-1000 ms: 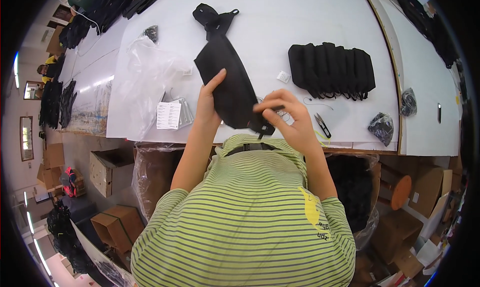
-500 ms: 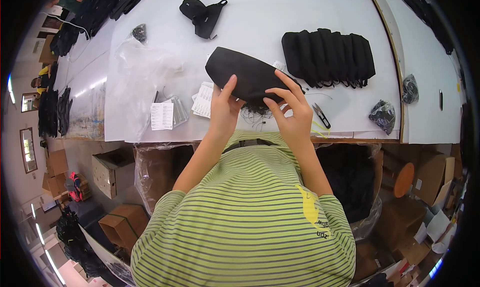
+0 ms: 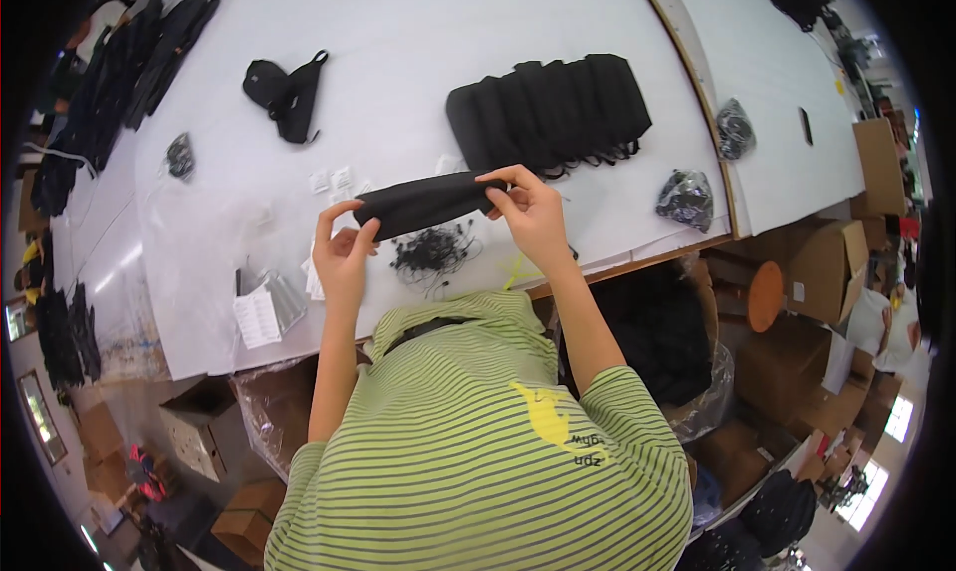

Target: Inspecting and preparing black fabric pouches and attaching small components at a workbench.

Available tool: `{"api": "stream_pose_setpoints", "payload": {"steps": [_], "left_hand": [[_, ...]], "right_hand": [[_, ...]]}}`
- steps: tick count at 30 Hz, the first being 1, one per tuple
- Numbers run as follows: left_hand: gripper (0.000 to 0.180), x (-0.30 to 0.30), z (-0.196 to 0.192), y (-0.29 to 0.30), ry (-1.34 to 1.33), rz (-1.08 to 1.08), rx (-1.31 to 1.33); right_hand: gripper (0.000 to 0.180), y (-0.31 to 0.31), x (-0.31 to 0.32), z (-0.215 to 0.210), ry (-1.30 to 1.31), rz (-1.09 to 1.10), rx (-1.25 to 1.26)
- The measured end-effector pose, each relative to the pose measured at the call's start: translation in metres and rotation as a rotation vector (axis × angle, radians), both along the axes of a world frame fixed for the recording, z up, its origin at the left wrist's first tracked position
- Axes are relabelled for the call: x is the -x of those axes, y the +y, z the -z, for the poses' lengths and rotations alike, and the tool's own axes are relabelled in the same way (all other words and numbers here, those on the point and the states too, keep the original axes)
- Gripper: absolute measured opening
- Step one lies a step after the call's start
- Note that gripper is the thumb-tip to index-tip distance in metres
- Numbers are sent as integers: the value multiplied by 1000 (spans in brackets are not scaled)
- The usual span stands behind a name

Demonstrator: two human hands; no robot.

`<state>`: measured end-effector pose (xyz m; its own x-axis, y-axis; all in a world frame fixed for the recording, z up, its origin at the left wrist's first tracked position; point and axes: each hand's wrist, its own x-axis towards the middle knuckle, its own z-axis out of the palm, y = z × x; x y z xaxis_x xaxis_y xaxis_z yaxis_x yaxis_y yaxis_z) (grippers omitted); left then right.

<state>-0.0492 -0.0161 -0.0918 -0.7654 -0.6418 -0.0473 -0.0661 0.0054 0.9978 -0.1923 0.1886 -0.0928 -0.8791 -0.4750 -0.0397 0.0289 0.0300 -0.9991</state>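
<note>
A flat black fabric pouch [image 3: 428, 201] is held out lengthwise above the table, pinched at both ends. My left hand [image 3: 344, 250] grips its left end between thumb and fingers. At the other end, my right hand [image 3: 530, 216] closes its thumb and fingers on the pouch's corner. Just below the pouch lies a tangle of thin black strings [image 3: 433, 254] on the white table [image 3: 398, 23]. Beyond my right hand, several similar black pouches [image 3: 548, 113] lie overlapped in a row, with cords along their near edge.
A black bag with a strap [image 3: 289, 98] lies at the far left. Printed white cards [image 3: 257, 317] and clear plastic sheeting [image 3: 194, 282] are left of me. Black bundles in clear plastic [image 3: 685, 201] sit rightward. A plastic-lined box of black goods [image 3: 647, 342] stands below the table edge.
The pouch has gone from tilted between my hands to stretched nearly level, my hands now farther apart at its ends. My view has swung, so the table's contents appear farther left.
</note>
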Motion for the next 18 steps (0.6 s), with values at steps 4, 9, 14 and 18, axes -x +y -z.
{"api": "stream_pose_setpoints", "payload": {"steps": [4, 9, 14, 18], "left_hand": [[44, -31, 34, -35, -354, -44, 281], [68, -95, 86, -60, -712, 27, 873], [72, -116, 107, -59, -832, -18, 682], [71, -113, 98, -47, -817, -120, 761]], "right_hand": [[18, 54, 82, 22, 8, 355, 144], [27, 170, 203, 59, 130, 791, 254], [29, 218, 265, 116, -174, 932, 88], [29, 211, 272, 138, -484, 834, -123]]}}
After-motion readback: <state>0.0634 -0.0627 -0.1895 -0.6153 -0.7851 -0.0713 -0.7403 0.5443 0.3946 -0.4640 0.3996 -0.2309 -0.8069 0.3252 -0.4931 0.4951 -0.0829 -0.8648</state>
